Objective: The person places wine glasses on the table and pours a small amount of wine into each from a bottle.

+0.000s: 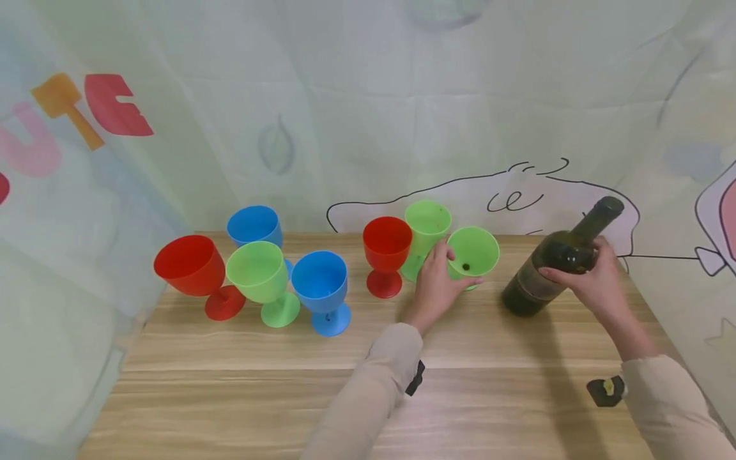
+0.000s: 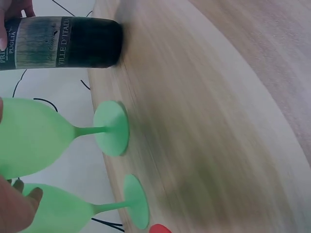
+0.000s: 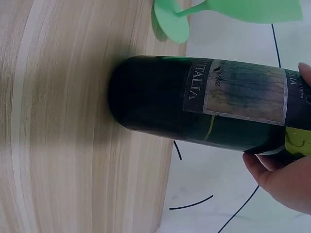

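My left hand has its thumb and fingers around the near-left side of a green goblet at the right end of the cups. Just behind that hand stand another green goblet and, to its left, a red goblet. On the right, my right hand grips the dark wine bottle around its upper body. The right wrist view shows the labelled bottle with its base at the wooden surface, thumb and fingers on either side.
At the left of the wooden table stand a red goblet, a green goblet and two blue goblets, one in front and one behind. A printed cloth hangs behind the table.
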`<state>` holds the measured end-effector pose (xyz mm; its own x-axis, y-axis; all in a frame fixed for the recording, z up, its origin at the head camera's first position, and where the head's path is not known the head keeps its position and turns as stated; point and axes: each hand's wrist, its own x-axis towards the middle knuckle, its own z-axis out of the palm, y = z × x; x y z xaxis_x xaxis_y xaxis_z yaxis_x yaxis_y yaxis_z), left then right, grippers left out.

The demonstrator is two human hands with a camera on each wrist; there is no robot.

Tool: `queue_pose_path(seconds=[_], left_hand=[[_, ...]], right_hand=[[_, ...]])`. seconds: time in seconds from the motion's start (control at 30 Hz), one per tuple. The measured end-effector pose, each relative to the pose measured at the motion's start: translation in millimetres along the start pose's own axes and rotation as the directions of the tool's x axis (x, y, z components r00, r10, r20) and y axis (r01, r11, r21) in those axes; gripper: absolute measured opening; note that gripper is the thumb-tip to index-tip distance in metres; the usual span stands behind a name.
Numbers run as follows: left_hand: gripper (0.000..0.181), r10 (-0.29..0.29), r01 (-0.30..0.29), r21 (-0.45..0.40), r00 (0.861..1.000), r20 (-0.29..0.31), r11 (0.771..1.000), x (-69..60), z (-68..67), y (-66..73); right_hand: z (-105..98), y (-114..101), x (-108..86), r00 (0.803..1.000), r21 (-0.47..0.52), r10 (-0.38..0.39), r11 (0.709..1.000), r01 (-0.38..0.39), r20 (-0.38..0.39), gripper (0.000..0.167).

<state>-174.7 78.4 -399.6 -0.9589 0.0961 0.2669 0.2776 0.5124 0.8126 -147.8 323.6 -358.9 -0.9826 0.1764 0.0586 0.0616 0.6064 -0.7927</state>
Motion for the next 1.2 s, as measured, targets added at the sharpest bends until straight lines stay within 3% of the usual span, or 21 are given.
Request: queue_pose_path(seconds=[0.07, 0.3, 0.57, 0.83, 1.03, 1.2], left_hand=[[0.056, 0.013, -0.013, -0.005, 1.0, -0.002, 1.0, -1.7, -0.6, -1.6], [0.056, 0.033, -0.031, -0.044, 0.999, 0.042, 0.999, -14.4, -11.2, -2.8], [0.054, -0.003, 0.016, -0.106, 0.993, 0.121, 0.994, -31.3, -43.8, 7.5], [0.055, 0.043, -0.023, -0.111, 0.982, 0.184, 0.994, -48.3, -79.9, 12.9], [0.056, 0.055, -0.03, -0.111, 0.972, 0.23, 0.993, -57.9, -96.6, 9.7], [0.056, 0.044, -0.021, -0.105, 0.972, 0.229, 0.994, -61.5, -104.2, 6.5]], right_hand=[[0, -1, -2.1, 1.0, -0.02, 0.0, 1.0, 0.0, 0.007, 0.092], [5, -1, -5.7, 0.993, -0.005, -0.118, 0.993, 0.118, -0.03, 0.09], [9, -3, -13.0, 0.981, 0.024, -0.191, 0.981, 0.192, -0.044, 0.089], [12, -5, -18.9, 0.981, 0.017, -0.191, 0.981, 0.192, -0.019, 0.087], [14, -5, -22.3, 0.978, -0.019, -0.206, 0.979, 0.205, -0.022, 0.08], [19, -7, -26.7, 0.97, -0.034, -0.241, 0.97, 0.24, -0.024, 0.079]])
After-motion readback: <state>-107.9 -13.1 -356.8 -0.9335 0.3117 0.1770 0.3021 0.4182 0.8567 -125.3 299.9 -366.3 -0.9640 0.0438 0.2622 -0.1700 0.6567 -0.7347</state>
